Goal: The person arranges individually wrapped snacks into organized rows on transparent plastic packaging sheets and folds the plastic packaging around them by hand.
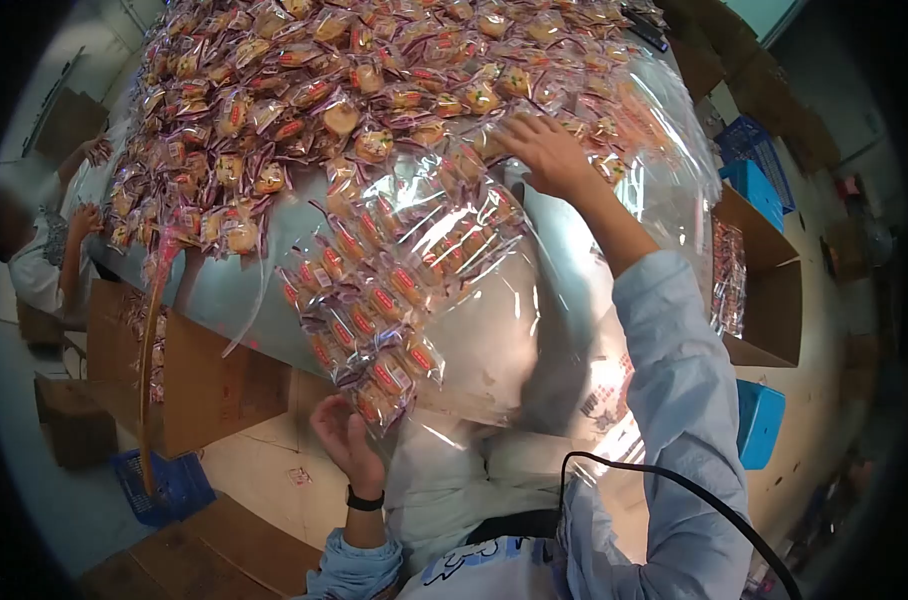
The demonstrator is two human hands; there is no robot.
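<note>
A large clear plastic bag point(494, 330) lies across the table's front edge, with rows of individually wrapped biscuits point(382, 300) inside. At its lower left corner is my left hand point(349, 448), thumb and fingers apart, close to the lowest packs; whether it touches the plastic is hard to tell. My right hand point(546, 150) reaches to the near edge of a big pile of loose wrapped biscuits point(339, 118). Its fingers are spread over the packs there, and no pack shows clearly in its grasp.
Clear plastic sheeting point(664, 130) covers the table's right side. A cardboard box point(229, 390) stands at the left, another box point(774, 290) at the right. Blue bins point(759, 425) and a blue crate point(164, 490) are lower down. Another person point(44, 240) works at the left.
</note>
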